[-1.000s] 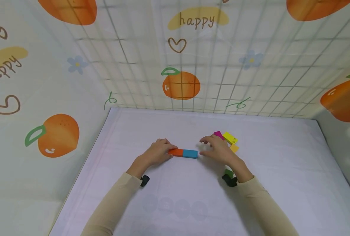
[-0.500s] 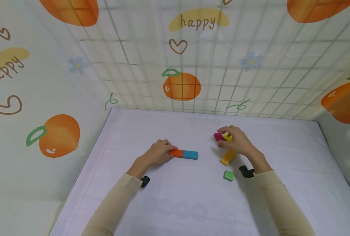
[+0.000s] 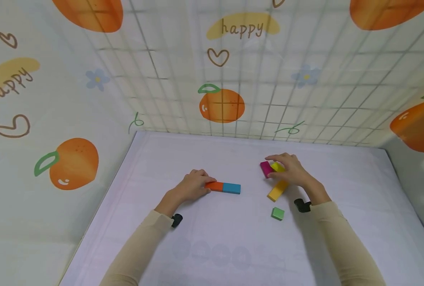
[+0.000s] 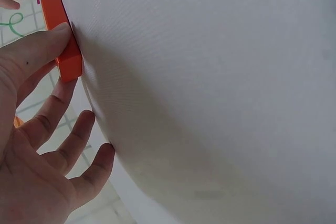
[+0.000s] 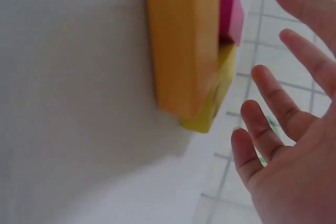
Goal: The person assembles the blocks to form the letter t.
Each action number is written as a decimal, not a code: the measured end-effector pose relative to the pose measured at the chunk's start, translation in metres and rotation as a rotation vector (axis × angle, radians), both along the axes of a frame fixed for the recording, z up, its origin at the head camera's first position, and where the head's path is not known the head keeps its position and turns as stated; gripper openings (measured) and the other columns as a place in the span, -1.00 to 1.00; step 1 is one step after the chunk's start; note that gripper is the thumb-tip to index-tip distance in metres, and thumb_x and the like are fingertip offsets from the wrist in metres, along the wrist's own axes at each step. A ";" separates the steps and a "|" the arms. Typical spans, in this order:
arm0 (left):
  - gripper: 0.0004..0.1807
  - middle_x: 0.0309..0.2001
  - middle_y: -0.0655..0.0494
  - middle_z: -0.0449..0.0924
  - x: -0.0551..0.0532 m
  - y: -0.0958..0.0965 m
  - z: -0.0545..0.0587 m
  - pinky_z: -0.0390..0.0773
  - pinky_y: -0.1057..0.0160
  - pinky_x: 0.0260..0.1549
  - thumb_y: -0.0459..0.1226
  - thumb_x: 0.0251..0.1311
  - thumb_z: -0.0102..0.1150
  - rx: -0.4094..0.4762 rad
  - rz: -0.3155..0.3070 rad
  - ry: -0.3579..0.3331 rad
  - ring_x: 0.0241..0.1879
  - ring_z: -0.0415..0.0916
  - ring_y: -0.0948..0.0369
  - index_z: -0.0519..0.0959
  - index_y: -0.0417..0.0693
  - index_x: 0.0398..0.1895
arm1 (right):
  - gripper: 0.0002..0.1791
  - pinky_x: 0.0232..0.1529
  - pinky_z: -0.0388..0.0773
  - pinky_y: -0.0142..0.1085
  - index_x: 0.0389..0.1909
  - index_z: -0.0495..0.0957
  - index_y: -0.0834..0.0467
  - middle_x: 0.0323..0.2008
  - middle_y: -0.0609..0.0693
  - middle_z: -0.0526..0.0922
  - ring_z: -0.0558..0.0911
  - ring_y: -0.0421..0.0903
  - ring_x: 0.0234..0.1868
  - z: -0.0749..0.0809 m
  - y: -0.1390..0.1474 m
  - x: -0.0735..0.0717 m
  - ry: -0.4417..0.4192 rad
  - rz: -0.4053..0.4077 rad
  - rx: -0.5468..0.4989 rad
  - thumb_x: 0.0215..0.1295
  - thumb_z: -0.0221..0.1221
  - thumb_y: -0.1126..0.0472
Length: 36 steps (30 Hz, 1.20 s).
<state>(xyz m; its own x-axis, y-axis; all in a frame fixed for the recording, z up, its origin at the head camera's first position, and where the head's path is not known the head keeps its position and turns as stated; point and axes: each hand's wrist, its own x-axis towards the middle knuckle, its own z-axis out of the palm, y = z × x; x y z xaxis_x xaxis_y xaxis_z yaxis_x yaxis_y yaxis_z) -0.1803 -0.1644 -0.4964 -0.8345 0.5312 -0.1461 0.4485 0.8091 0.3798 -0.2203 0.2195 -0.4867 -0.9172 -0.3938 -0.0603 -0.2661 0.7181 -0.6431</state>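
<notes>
In the head view my left hand (image 3: 190,186) pinches the left end of an orange-red block (image 3: 216,186) on the table. Its thumb lies along the block in the left wrist view. A blue block (image 3: 231,188) touches the orange-red one end to end, forming a straight row. My right hand (image 3: 293,171) hovers with spread, bent fingers over a magenta block (image 3: 266,169) and a yellow block (image 3: 277,167), which it partly hides. The right wrist view shows no block in its grasp; an amber block (image 5: 181,40) lies beside the yellow and magenta ones.
Nearer the person, a small green block (image 3: 278,213) lies apart on the white table (image 3: 219,226). A patterned curtain (image 3: 169,59) hangs behind and along the sides. Black wrist cameras stick out below both wrists.
My right hand has moved right, from beside the blue block to over the magenta and yellow blocks, uncovering the amber and green ones. The left hand stays on the orange-red block.
</notes>
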 end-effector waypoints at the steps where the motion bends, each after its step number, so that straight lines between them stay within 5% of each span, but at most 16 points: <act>1: -0.57 0.05 0.14 0.51 0.000 0.000 0.000 0.40 0.05 0.01 -0.15 0.31 0.30 -0.001 -0.001 0.001 0.08 0.37 0.09 0.61 0.16 0.24 | -0.37 0.04 0.34 0.16 0.34 0.48 0.08 0.21 0.27 0.44 0.24 0.26 0.19 -0.001 0.001 -0.001 -0.004 0.002 0.004 0.23 0.39 0.17; 14: -0.57 0.06 0.14 0.51 -0.001 -0.001 -0.004 0.40 0.05 0.01 -0.14 0.31 0.30 -0.007 -0.001 0.007 0.08 0.37 0.10 0.61 0.18 0.25 | -0.25 0.08 0.30 0.25 0.43 0.38 0.02 0.29 0.29 0.34 0.20 0.30 0.24 -0.011 0.009 -0.013 -0.078 0.052 0.071 0.21 0.40 0.09; 36: -0.57 0.05 0.14 0.52 -0.001 -0.002 -0.004 0.42 0.06 -0.01 -0.14 0.31 0.30 0.002 -0.011 0.024 0.07 0.38 0.10 0.61 0.17 0.25 | -0.25 0.05 0.31 0.29 0.42 0.40 -0.01 0.28 0.36 0.29 0.20 0.36 0.21 -0.011 0.006 -0.018 -0.081 0.065 0.186 0.17 0.38 0.15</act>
<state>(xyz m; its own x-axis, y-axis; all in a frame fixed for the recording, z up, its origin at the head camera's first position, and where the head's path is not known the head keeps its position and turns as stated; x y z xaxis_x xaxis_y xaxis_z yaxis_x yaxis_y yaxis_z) -0.1813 -0.1666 -0.5002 -0.8320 0.5406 -0.1251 0.4661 0.8033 0.3708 -0.2386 0.2256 -0.4976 -0.8797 -0.4270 -0.2095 -0.2686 0.8095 -0.5221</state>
